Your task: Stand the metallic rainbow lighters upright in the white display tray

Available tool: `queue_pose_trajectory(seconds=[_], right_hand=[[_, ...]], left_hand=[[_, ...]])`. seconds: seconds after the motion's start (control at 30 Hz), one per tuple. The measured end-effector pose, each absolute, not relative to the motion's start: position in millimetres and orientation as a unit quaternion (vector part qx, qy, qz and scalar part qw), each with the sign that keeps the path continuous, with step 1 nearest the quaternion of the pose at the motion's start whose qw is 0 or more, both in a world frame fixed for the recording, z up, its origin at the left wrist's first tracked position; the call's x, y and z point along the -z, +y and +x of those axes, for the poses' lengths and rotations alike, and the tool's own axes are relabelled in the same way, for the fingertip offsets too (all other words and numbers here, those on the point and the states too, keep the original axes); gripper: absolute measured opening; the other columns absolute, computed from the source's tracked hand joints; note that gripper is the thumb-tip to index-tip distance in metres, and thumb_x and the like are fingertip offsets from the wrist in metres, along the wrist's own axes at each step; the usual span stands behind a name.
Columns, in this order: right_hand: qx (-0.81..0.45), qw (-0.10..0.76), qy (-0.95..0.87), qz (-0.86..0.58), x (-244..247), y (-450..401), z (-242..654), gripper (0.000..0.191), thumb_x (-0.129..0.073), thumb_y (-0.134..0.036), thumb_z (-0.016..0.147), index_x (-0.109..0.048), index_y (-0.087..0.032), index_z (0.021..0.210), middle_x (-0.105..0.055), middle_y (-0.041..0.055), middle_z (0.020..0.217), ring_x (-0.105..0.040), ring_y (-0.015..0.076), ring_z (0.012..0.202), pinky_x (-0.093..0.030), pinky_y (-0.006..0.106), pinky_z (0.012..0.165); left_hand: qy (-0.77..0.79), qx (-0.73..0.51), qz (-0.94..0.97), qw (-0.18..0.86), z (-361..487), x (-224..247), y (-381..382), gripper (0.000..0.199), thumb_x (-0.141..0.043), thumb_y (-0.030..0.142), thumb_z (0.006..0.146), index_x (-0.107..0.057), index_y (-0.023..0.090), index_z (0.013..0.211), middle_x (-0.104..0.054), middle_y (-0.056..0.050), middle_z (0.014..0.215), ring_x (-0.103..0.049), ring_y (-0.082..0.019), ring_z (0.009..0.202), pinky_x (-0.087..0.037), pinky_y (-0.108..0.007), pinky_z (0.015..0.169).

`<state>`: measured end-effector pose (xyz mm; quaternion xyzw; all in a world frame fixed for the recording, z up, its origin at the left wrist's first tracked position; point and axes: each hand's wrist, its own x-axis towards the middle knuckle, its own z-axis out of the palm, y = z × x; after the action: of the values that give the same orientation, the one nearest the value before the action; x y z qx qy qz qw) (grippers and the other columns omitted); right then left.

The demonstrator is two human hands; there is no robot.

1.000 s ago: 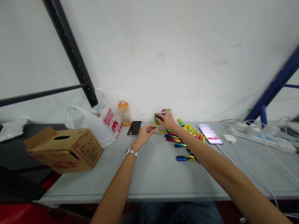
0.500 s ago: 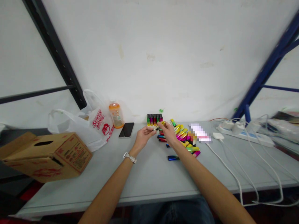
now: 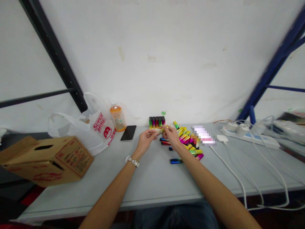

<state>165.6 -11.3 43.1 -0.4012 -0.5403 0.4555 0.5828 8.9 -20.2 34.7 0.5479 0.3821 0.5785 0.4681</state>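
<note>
Yellow lighter (image 3: 161, 130) held: left fingers (image 3: 151, 132), right fingers (image 3: 168, 131).

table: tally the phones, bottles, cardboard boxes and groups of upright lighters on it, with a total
Phones: 2 (dark phone, lit phone)
Bottle: 1
Cardboard box: 1
Upright lighter group: 1
Total: 5
Loose lighters overlap too much to count.

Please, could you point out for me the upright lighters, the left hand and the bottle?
Upright lighters (image 3: 157, 122), head view: middle of the front row.
Left hand (image 3: 144, 140), head view: back of the hand.
Bottle (image 3: 118, 119), head view: middle of its body.
</note>
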Motion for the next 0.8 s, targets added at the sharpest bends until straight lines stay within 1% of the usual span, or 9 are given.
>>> queue_pose_trajectory(seconds=[0.1, 0.17, 0.23, 0.3, 0.37, 0.47, 0.57, 0.7, 0.8], right_hand=[[-0.512, 0.509, -0.561, -0.406, -42.4, -14.6, 166.7, 0.03, -0.065, -0.047, 0.074, -0.061, -0.019, 0.086, -0.065, -0.0011, 0.061, -0.051, 0.0122, 0.044, -0.034, 0.024, 0.044], [-0.57, 0.442, -0.58, -0.379, -41.4, -19.5, 162.3, 0.029, -0.065, -0.043, 0.072, -0.06, -0.02, 0.088, -0.07, 0.0017, 0.069, -0.057, 0.0143, 0.048, -0.038, 0.025, 0.046], [-0.638, 0.405, -0.564, -0.333, -40.2, -24.2, 155.8, 0.031, -0.061, -0.048, 0.074, -0.059, -0.02, 0.087, -0.068, 0.0023, 0.067, -0.06, 0.0161, 0.053, -0.044, 0.026, 0.051], [-0.686, 0.413, -0.523, -0.291, -39.6, -27.3, 150.8, 0.04, -0.053, -0.059, 0.079, -0.058, -0.02, 0.083, -0.061, 0.0001, 0.059, -0.058, 0.0156, 0.054, -0.048, 0.028, 0.055], [-0.707, 0.435, -0.482, -0.28, -40.8, -28.3, 149.6, 0.053, -0.044, -0.071, 0.082, -0.055, -0.02, 0.073, -0.047, -0.0036, 0.051, -0.049, 0.013, 0.048, -0.045, 0.026, 0.051], [-0.713, 0.453, -0.448, -0.295, -45.2, -28.3, 153.2, 0.064, -0.038, -0.079, 0.083, -0.043, -0.021, 0.057, -0.03, -0.0072, 0.046, -0.028, 0.0075, 0.038, -0.026, 0.021, 0.037], [-0.692, 0.475, -0.425, -0.339, -48.3, -28.3, 155.3, 0.064, -0.035, -0.075, 0.086, -0.034, -0.021, 0.051, -0.023, -0.0083, 0.043, -0.013, 0.0051, 0.035, -0.009, 0.02, 0.036], [-0.63, 0.519, -0.42, -0.397, -45.0, -26.3, 151.5, 0.056, -0.033, -0.06, 0.092, -0.032, -0.022, 0.05, -0.024, -0.0076, 0.04, -0.014, 0.0057, 0.033, -0.01, 0.02, 0.034], [-0.6, 0.551, -0.423, -0.396, -41.5, -23.6, 150.6, 0.052, -0.035, -0.054, 0.092, -0.032, -0.023, 0.051, -0.026, -0.0072, 0.039, -0.016, 0.006, 0.032, -0.011, 0.02, 0.034]], left_hand=[[0.38, -0.65, 0.498, 0.431, 4.2, -40.2, -17.7, 0.048, -0.086, 0.045, 0.06, -0.064, 0.014, 0.089, -0.072, -0.003, 0.077, -0.066, -0.014, 0.068, -0.052, -0.027, 0.065], [0.382, -0.666, 0.497, 0.405, 4.7, -42.3, -18.9, 0.048, -0.086, 0.043, 0.06, -0.063, 0.014, 0.091, -0.072, -0.003, 0.077, -0.066, -0.014, 0.068, -0.051, -0.026, 0.064], [0.388, -0.657, 0.522, 0.381, 8.4, -43.2, -22.4, 0.044, -0.084, 0.042, 0.064, -0.063, 0.015, 0.092, -0.074, -0.005, 0.082, -0.067, -0.015, 0.071, -0.051, -0.026, 0.065], [0.392, -0.634, 0.558, 0.364, 13.4, -44.0, -26.9, 0.04, -0.08, 0.042, 0.071, -0.065, 0.015, 0.094, -0.075, -0.007, 0.088, -0.068, -0.016, 0.073, -0.051, -0.027, 0.068], [0.383, -0.616, 0.593, 0.35, 17.0, -45.2, -30.8, 0.036, -0.073, 0.045, 0.08, -0.065, 0.015, 0.099, -0.076, -0.009, 0.094, -0.07, -0.018, 0.082, -0.051, -0.028, 0.072], [0.375, -0.601, 0.63, 0.319, 18.1, -46.1, -33.6, 0.033, -0.058, 0.046, 0.091, -0.066, 0.017, 0.106, -0.075, -0.01, 0.107, -0.069, -0.02, 0.101, -0.049, -0.029, 0.081], [0.407, -0.58, 0.64, 0.297, 17.3, -43.7, -33.3, 0.034, -0.053, 0.047, 0.093, -0.067, 0.018, 0.1, -0.074, -0.009, 0.107, -0.067, -0.02, 0.099, -0.047, -0.028, 0.077], [0.432, -0.545, 0.659, 0.284, 18.2, -38.5, -32.4, 0.033, -0.052, 0.045, 0.092, -0.068, 0.017, 0.092, -0.074, -0.008, 0.097, -0.066, -0.019, 0.089, -0.046, -0.027, 0.07], [0.44, -0.532, 0.673, 0.266, 18.5, -34.6, -31.1, 0.031, -0.052, 0.044, 0.091, -0.068, 0.017, 0.088, -0.073, -0.006, 0.091, -0.065, -0.018, 0.084, -0.044, -0.026, 0.067]])
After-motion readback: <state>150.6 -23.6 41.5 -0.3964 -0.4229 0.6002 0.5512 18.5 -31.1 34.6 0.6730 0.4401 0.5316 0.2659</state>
